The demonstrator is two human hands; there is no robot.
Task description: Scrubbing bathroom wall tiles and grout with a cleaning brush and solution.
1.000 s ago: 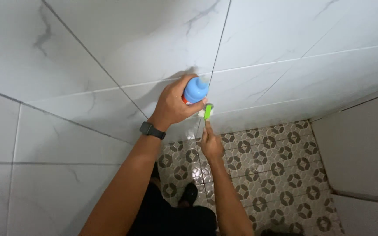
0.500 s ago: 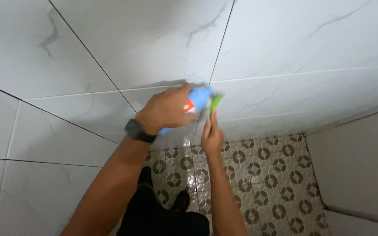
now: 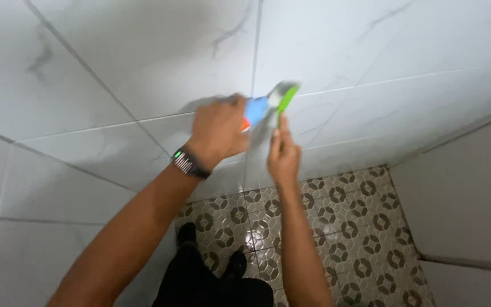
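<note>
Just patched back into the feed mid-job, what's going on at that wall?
A person stands facing a white marble-look tiled wall. The left hand grips a blue bottle held up near the wall, a smartwatch on that wrist. The right hand holds a small green-handled brush against the dark vertical grout line. Both tools are motion-blurred. Below lies a patterned tile floor.

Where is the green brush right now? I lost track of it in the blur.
The green brush is upper centre in the head view, held by the right hand against the wall tile, beside the blue bottle in the left hand.
</note>
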